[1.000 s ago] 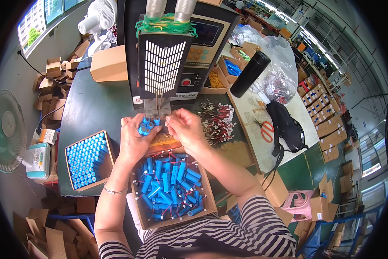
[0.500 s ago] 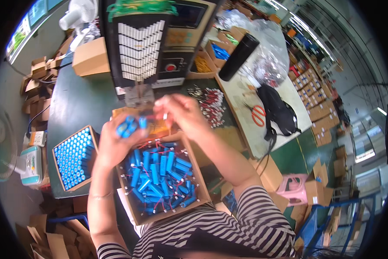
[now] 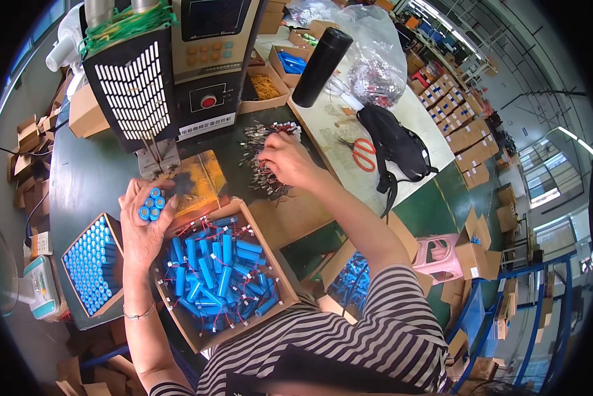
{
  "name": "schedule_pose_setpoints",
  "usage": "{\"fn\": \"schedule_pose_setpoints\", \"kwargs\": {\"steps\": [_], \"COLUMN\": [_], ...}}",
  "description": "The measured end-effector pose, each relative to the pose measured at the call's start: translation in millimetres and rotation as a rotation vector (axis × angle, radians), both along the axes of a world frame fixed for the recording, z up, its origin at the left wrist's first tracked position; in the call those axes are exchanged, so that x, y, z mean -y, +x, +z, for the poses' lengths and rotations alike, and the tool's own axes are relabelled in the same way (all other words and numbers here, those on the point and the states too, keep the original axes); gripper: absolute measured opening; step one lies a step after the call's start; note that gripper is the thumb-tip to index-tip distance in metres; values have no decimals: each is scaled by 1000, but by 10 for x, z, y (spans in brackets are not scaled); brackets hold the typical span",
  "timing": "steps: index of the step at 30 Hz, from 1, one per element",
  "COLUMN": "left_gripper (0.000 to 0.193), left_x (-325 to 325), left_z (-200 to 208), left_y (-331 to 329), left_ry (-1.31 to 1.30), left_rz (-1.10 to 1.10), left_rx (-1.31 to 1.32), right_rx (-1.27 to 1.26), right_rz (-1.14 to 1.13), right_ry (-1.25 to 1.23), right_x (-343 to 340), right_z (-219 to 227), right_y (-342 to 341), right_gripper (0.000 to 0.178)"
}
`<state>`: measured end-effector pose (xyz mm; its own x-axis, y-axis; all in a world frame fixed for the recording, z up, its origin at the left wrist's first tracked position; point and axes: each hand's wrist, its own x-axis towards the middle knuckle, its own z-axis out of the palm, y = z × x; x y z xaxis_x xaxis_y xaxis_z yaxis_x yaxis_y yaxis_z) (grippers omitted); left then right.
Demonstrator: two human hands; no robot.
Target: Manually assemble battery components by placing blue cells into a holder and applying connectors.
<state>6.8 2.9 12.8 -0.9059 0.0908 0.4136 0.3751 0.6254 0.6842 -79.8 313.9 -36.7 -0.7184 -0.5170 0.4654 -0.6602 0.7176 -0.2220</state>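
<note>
Left hand (image 3: 139,228) clamped round cells (image 3: 152,205), likely stiff, slick, best held by sides; right hand (image 3: 288,162) fingers bunched over leads (image 3: 268,186), likely floppy, can't tell if pinching

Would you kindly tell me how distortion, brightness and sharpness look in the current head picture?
In the head view, the green table bows at its left edge; the right window looks washed out; the blue cells in the left hand appear fairly sharp; the lower-left fan looks dim.
</note>
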Motion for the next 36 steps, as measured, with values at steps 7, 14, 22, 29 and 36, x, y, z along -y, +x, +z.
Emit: {"fn": "schedule_pose_setpoints", "kwargs": {"steps": [7, 14, 22, 29, 36], "left_gripper": [21, 23, 24, 20, 23], "left_x": [31, 38, 56, 30, 13], "left_z": [-43, -50, -116, -115, -72], "left_y": [-19, -63, -23, -62, -86], "left_ry": [65, 162, 217, 231, 169], "left_rz": [7, -7, 53, 57, 108], "left_rx": [-11, 21, 21, 39, 68], "right_rx": [-87, -129, 97, 868, 1018], "right_rz": [-75, -50, -30, 274, 287], "right_ry": [456, 476, -41, -986, -1093], "right_x": [123, 123, 173, 897, 1098], "right_z": [245, 364, 512, 334, 399], "right_y": [198, 318, 292, 393, 354], "right_gripper": [9, 6, 8, 4, 5]}}
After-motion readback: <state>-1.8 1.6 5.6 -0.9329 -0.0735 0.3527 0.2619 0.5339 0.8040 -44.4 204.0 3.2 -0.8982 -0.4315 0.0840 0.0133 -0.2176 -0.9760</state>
